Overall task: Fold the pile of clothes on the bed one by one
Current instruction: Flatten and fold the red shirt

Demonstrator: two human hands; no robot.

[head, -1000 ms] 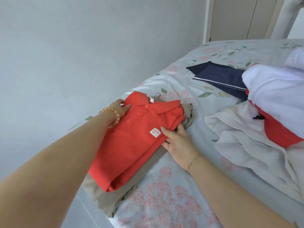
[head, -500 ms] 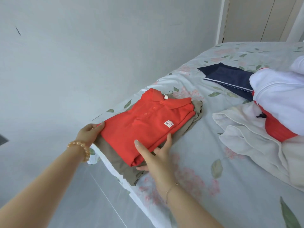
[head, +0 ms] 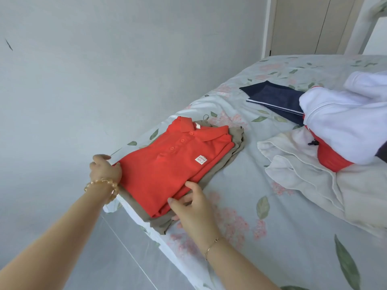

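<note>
1. The folded red polo [head: 167, 164] lies on a folded khaki garment [head: 235, 147] at the bed's [head: 293, 237] left edge, making a tidy stack
2. Left hand [head: 104, 169] curls its fingers against the polo's left side, apparently steadying it
3. Right hand [head: 191, 208] has its fingers loosely spread at the stack's near corner, thumb on the red cloth, seemingly squaring the edges
4. The unfolded pile [head: 339, 130], white over red, waits well apart to the right, beside a navy piece [head: 274, 97]
</note>
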